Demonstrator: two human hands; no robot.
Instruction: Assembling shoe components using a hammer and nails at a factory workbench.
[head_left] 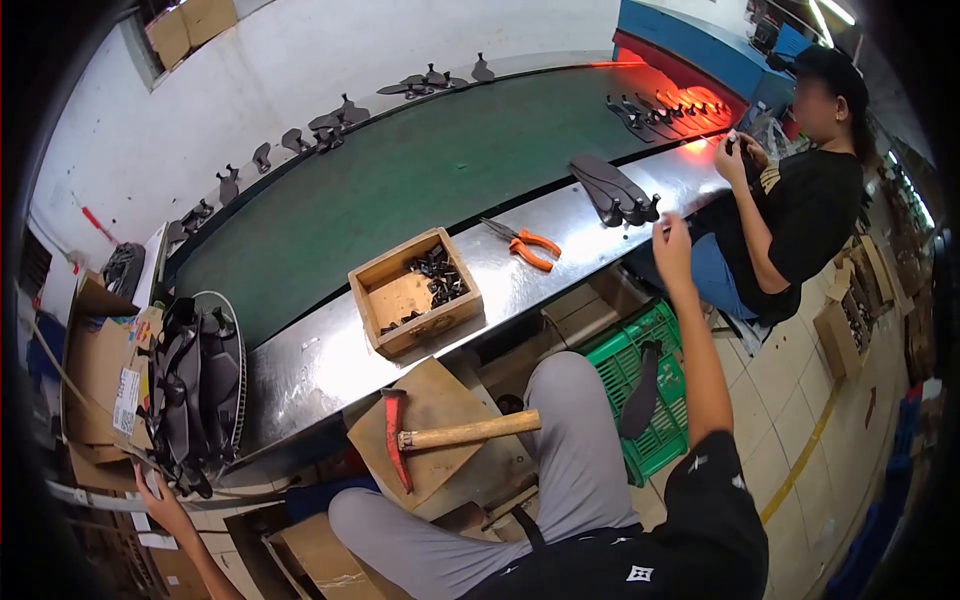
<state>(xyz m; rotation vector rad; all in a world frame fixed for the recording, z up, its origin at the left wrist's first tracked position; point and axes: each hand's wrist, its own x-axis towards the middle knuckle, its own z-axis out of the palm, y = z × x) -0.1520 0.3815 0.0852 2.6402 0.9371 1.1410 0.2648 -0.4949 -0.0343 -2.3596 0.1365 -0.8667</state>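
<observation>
My right hand (pixel 672 245) is raised at the near edge of the metal-topped bench, its fingers curled together; what they hold, if anything, I cannot make out. Just left of it lie several dark grey shoe-sole pieces (pixel 612 185) with short black pegs at one end. Low on the left, my left hand (pixel 165 505) has thumb and fingers apart, beside a rounded basket (pixel 240 375) heaped with more dark sole pieces (pixel 190 385). A hammer (pixel 465 430) with a red head and wooden handle rests on a brown board (pixel 425 385) by my knees.
On the bench are a wooden box (pixel 365 300) of small black parts and orange-handled pliers (pixel 530 248). Behind runs a green conveyor belt (pixel 400 180), sole pieces along its far edge, with a red-glowing heater (pixel 690 85). A co-worker (pixel 810 190) sits right; a green crate (pixel 645 455) stands below.
</observation>
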